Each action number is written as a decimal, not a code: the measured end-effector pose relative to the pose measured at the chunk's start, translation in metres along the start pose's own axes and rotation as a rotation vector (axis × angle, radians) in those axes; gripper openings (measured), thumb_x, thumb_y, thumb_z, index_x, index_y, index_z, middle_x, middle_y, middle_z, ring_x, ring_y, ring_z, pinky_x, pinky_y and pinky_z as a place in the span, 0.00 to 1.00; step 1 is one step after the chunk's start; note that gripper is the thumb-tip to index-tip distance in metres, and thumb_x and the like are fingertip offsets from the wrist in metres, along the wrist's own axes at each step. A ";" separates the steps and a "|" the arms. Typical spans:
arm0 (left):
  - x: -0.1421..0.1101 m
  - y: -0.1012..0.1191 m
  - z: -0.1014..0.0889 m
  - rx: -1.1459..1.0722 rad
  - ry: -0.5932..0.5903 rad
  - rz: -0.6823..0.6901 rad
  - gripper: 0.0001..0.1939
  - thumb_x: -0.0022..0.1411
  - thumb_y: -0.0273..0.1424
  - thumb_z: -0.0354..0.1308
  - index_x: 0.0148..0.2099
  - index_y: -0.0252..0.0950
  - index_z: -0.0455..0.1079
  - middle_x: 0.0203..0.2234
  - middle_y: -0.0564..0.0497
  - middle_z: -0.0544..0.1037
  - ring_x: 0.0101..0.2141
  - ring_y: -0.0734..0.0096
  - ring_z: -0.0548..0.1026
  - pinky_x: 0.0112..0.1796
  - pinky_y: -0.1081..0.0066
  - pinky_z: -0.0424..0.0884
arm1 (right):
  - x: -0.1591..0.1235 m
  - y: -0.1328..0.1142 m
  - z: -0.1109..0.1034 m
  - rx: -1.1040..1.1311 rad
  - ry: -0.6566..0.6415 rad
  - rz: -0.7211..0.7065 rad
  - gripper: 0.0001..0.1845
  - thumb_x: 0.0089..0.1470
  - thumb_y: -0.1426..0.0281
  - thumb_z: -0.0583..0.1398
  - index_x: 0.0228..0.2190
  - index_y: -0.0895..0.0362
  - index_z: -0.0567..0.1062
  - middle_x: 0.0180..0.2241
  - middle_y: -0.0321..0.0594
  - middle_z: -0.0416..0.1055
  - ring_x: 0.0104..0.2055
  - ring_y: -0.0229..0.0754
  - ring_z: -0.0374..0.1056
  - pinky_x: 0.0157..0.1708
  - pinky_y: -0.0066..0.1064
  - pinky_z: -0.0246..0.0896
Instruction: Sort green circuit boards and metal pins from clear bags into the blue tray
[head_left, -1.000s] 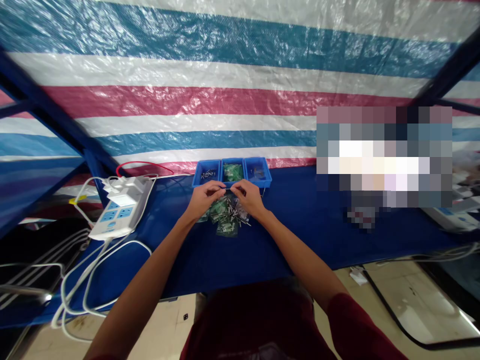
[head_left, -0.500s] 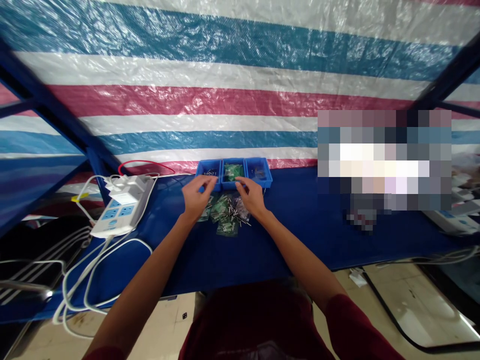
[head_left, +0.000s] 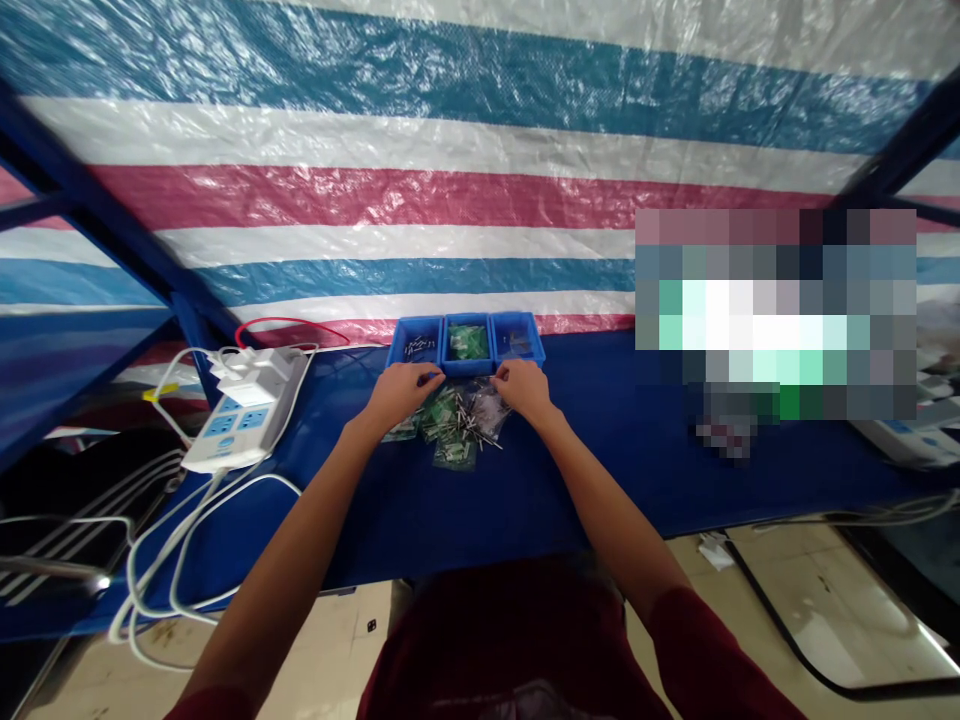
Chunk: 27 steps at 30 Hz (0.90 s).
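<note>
My left hand [head_left: 403,394] is closed in a pinch just in front of the left blue bin [head_left: 395,345], which holds small metal screws. Whatever its fingertips grip is too small to make out. My right hand [head_left: 525,390], also pinched, hovers at the right side of the pile, before the right blue bin [head_left: 537,345] with a few small pieces in it. Its fingertips are near a clear plastic bag [head_left: 489,408]. Between the hands lie green-tinted plastic bags [head_left: 454,455] and loose metal screws [head_left: 466,425]. The middle blue bin [head_left: 469,368] contains green bags.
A white power strip [head_left: 238,425] with plugged-in adapters and looping white cables [head_left: 133,560] sits on the left of the blue table [head_left: 480,520]. Striped plastic sheeting [head_left: 420,200] hangs behind. At right, a blurred-out area covers part of the view.
My hands were together above the pile, then parted. The left hand went up to the left bin and has come back down slightly; the right hand has shifted right.
</note>
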<state>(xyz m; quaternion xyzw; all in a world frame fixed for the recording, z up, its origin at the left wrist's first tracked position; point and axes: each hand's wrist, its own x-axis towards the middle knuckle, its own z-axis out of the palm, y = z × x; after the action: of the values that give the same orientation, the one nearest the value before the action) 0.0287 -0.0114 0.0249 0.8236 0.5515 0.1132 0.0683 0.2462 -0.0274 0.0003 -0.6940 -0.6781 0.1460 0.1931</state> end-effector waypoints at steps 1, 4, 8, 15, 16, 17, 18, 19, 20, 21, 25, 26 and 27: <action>-0.001 0.000 0.000 -0.023 -0.033 0.029 0.18 0.65 0.41 0.51 0.45 0.40 0.78 0.34 0.49 0.82 0.35 0.60 0.77 0.34 0.70 0.65 | 0.000 0.000 0.001 -0.008 -0.017 -0.017 0.07 0.55 0.65 0.61 0.33 0.54 0.79 0.37 0.41 0.78 0.44 0.49 0.71 0.39 0.33 0.62; -0.001 -0.002 0.000 -0.034 -0.062 0.027 0.17 0.63 0.41 0.53 0.48 0.40 0.77 0.35 0.49 0.82 0.36 0.60 0.78 0.34 0.70 0.66 | -0.001 -0.004 0.006 -0.007 -0.033 -0.076 0.08 0.55 0.65 0.62 0.37 0.54 0.78 0.38 0.42 0.77 0.44 0.48 0.71 0.39 0.33 0.61; 0.001 -0.010 0.010 -0.024 -0.076 0.064 0.18 0.62 0.40 0.54 0.50 0.40 0.75 0.39 0.48 0.81 0.38 0.59 0.77 0.36 0.70 0.67 | -0.005 -0.011 0.013 -0.017 -0.084 -0.205 0.08 0.56 0.65 0.62 0.37 0.54 0.78 0.37 0.40 0.77 0.43 0.46 0.71 0.38 0.32 0.60; 0.005 -0.019 0.027 0.002 -0.076 0.135 0.18 0.63 0.35 0.53 0.52 0.37 0.73 0.40 0.46 0.80 0.40 0.57 0.77 0.36 0.68 0.68 | -0.011 -0.029 0.026 -0.108 -0.059 -0.272 0.17 0.60 0.57 0.58 0.34 0.57 0.79 0.38 0.45 0.77 0.42 0.46 0.71 0.36 0.32 0.60; 0.005 -0.019 0.027 -0.002 -0.077 0.133 0.17 0.62 0.34 0.53 0.52 0.37 0.73 0.39 0.45 0.80 0.39 0.57 0.77 0.36 0.68 0.68 | -0.011 -0.031 0.027 -0.129 -0.060 -0.272 0.17 0.61 0.57 0.58 0.34 0.57 0.79 0.38 0.45 0.77 0.43 0.47 0.71 0.36 0.32 0.60; 0.005 -0.019 0.028 -0.008 -0.078 0.132 0.17 0.62 0.35 0.54 0.51 0.37 0.74 0.39 0.45 0.80 0.39 0.56 0.77 0.36 0.68 0.68 | -0.011 -0.032 0.028 -0.149 -0.065 -0.273 0.17 0.61 0.58 0.57 0.35 0.57 0.79 0.39 0.46 0.77 0.43 0.47 0.71 0.37 0.32 0.60; 0.005 -0.019 0.028 -0.016 -0.075 0.130 0.17 0.62 0.35 0.54 0.51 0.38 0.74 0.39 0.45 0.81 0.39 0.56 0.77 0.36 0.67 0.68 | -0.011 -0.033 0.029 -0.167 -0.072 -0.277 0.16 0.62 0.60 0.57 0.35 0.57 0.79 0.39 0.46 0.77 0.43 0.47 0.71 0.37 0.32 0.60; 0.005 -0.019 0.028 -0.025 -0.067 0.127 0.16 0.63 0.35 0.54 0.50 0.38 0.74 0.39 0.45 0.81 0.39 0.56 0.77 0.36 0.67 0.69 | -0.011 -0.034 0.030 -0.182 -0.079 -0.281 0.15 0.62 0.61 0.56 0.36 0.57 0.79 0.40 0.46 0.76 0.44 0.47 0.71 0.37 0.32 0.60; 0.005 -0.019 0.028 -0.036 -0.056 0.124 0.16 0.63 0.35 0.53 0.50 0.38 0.74 0.39 0.45 0.81 0.39 0.56 0.77 0.37 0.67 0.69 | -0.011 -0.034 0.031 -0.195 -0.083 -0.286 0.14 0.62 0.63 0.55 0.37 0.57 0.78 0.40 0.46 0.76 0.44 0.47 0.71 0.38 0.32 0.61; 0.004 -0.020 0.029 -0.046 -0.044 0.124 0.16 0.63 0.35 0.53 0.50 0.38 0.74 0.40 0.45 0.81 0.40 0.56 0.77 0.38 0.66 0.70 | -0.010 -0.034 0.032 -0.206 -0.086 -0.289 0.14 0.62 0.65 0.55 0.37 0.57 0.78 0.40 0.46 0.76 0.44 0.47 0.71 0.38 0.32 0.61; 0.002 -0.019 0.030 -0.062 0.001 0.157 0.16 0.64 0.35 0.52 0.51 0.38 0.74 0.44 0.44 0.80 0.42 0.55 0.77 0.42 0.64 0.71 | -0.010 -0.033 0.034 -0.229 -0.078 -0.298 0.12 0.61 0.69 0.54 0.37 0.58 0.77 0.40 0.45 0.76 0.43 0.46 0.71 0.37 0.32 0.60; 0.002 -0.019 0.030 -0.066 0.023 0.169 0.17 0.64 0.35 0.51 0.51 0.37 0.74 0.45 0.44 0.80 0.43 0.54 0.77 0.43 0.63 0.71 | -0.010 -0.033 0.033 -0.228 -0.069 -0.302 0.12 0.61 0.69 0.54 0.37 0.58 0.77 0.39 0.45 0.75 0.43 0.46 0.71 0.37 0.31 0.60; 0.002 -0.018 0.031 -0.076 0.049 0.186 0.17 0.65 0.35 0.51 0.52 0.37 0.73 0.46 0.43 0.79 0.44 0.54 0.77 0.43 0.63 0.71 | -0.010 -0.033 0.032 -0.225 -0.058 -0.309 0.11 0.61 0.70 0.54 0.37 0.58 0.76 0.40 0.45 0.75 0.43 0.46 0.71 0.36 0.31 0.60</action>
<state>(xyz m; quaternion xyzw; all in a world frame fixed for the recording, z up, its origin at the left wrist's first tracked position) 0.0211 -0.0026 -0.0090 0.8651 0.4694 0.1599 0.0754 0.2016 -0.0354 -0.0131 -0.5945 -0.7937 0.0578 0.1150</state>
